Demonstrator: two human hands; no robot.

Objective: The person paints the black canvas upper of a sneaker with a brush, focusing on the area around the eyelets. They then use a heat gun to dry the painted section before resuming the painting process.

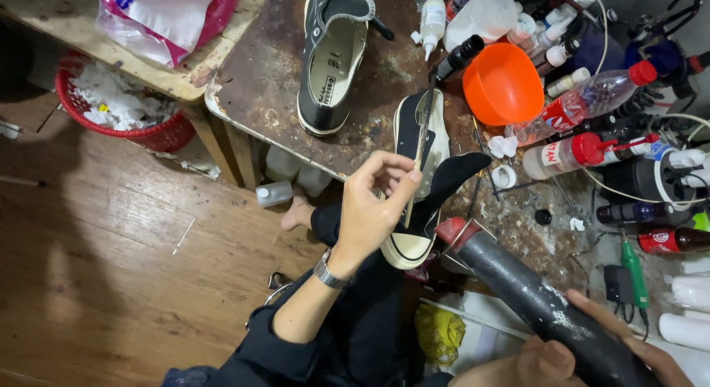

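My left hand (pixel 373 209) pinches a thin stick-like tool (pixel 423 139) and rests against a black canvas sneaker (pixel 421 180) with a white sole, which lies partly over the table edge above my lap. The tool's tip reaches along the shoe's upper edge. My right hand (pixel 584 354) grips the handle of a black heat gun (pixel 532 291), whose red nozzle end sits close to the sneaker's sole. A second black sneaker (pixel 333 58) lies on its side farther back on the stained worktable (pixel 259 83).
An orange plastic bowl (pixel 503 83), several bottles (pixel 584 98) and cables crowd the table's right side. A red basket (pixel 126 113) with white scraps stands on the wooden floor at left. A pink-and-clear plastic bag (pixel 170 13) lies on a wooden bench.
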